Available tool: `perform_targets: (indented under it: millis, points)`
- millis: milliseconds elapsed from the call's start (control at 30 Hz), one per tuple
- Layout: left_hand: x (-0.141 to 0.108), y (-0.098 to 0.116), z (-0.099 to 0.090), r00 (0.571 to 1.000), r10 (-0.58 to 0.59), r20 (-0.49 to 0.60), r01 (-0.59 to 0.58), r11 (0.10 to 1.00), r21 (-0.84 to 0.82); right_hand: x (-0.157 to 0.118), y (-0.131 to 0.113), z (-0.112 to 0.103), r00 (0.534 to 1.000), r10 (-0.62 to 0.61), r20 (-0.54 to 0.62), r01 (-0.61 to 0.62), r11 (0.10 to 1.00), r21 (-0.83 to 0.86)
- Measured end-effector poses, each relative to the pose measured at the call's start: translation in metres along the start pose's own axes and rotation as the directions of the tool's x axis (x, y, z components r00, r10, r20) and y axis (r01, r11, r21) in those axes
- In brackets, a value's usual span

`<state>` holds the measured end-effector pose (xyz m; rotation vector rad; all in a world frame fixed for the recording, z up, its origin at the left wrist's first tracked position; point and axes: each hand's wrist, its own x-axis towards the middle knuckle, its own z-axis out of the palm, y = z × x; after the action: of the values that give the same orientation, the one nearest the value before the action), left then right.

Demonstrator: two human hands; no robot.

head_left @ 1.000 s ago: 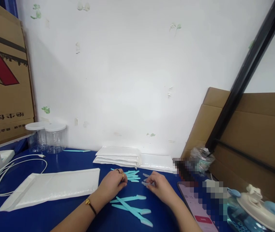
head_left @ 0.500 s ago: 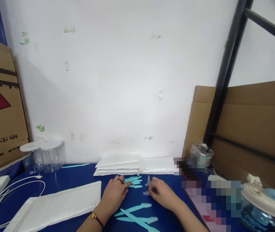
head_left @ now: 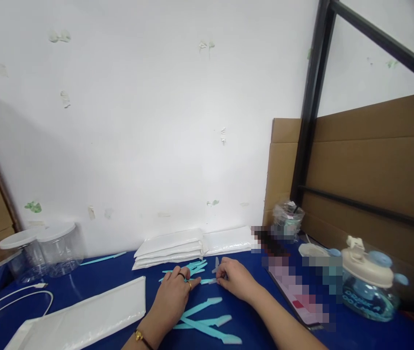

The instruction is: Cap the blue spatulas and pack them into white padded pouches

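My left hand (head_left: 174, 294), with rings and a bracelet, rests over a turquoise eyebrow-razor-like stick (head_left: 206, 281), its index finger stretched along it. My right hand (head_left: 236, 279) pinches at the pale tip end of that stick; whether it grips the tip or a clear cover is too small to tell. Behind my left hand is a small pile of turquoise sticks (head_left: 197, 266). A small translucent piece (head_left: 216, 264) stands out beside my right fingers. Nearer the front, several turquoise sticks (head_left: 207, 326) lie crossed on the blue table (head_left: 254, 335).
White padded envelopes (head_left: 170, 245) are stacked by the wall; another envelope (head_left: 94, 313) lies left, near a white cable (head_left: 52, 299). Clear jars (head_left: 59, 250) stand back left. At right are a blurred flat item (head_left: 296, 296), a wrapped cup (head_left: 287, 221) and a bottle (head_left: 369, 287).
The view has turned to the right. A turquoise stick now reaches from my left hand to my right fingers, and the clear pieces near my right hand are more covered.
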<state>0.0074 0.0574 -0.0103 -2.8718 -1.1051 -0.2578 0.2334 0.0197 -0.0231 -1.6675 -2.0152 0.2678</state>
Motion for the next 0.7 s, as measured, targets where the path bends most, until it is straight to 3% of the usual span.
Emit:
perform_targets:
  millis: [267, 400, 533, 700]
  points:
    - [0.001, 0.005, -0.002, 0.998, 0.062, 0.029, -0.060, 0.996, -0.066, 0.001, -0.003, 0.002, 1.000, -0.012, 0.008, 0.011, 0.999, 0.039]
    - [0.003, 0.005, 0.000, 0.995, 0.051, 0.080, -0.043, 0.994, -0.096, -0.001, -0.003, 0.002, 0.998, -0.040, 0.039, 0.036, 0.994, 0.105]
    - [0.004, 0.004, 0.001, 0.999, 0.007, 0.050, 0.002, 0.982, -0.189, -0.002, -0.007, 0.005, 0.994, -0.013, 0.106, -0.005, 0.985, 0.174]
    - [0.002, 0.001, -0.002, 0.999, -0.012, 0.035, 0.021, 0.959, -0.282, 0.000, -0.016, 0.007, 0.994, -0.005, 0.108, -0.014, 0.983, 0.180]
